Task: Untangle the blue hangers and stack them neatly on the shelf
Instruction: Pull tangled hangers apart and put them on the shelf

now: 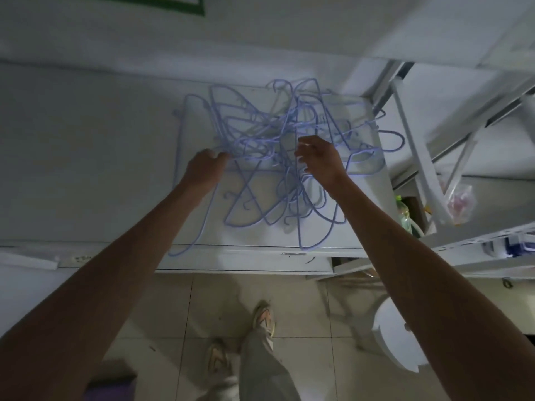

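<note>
Floor (173, 308): pale tiles at the near edge, with the person's shoes and one trouser leg; the stance is close to the work so both arms can reach across.

White stool (396, 340): near right on the floor, well apart from the hangers.

Counter (86, 175): white flat top spanning the middle of the view; carries the whole tangle.

Blue hangers (278, 157): thin wire-like frames, heaped and interlocked on the right half of the counter, hooks pointing every way; none yet separated or stacked.

Left hand (205, 166): at the left edge of the heap, fingers curled on a hanger wire, probably to pin the pile while another piece is drawn free.

Right hand (318, 160): above the heap's middle, fingers spread and loose, grasping nothing that can be made out; likely choosing a frame.

Shelf unit (434, 131): white metal frame, far right, beside the counter; a clear bag (460, 206) hangs there.
</note>
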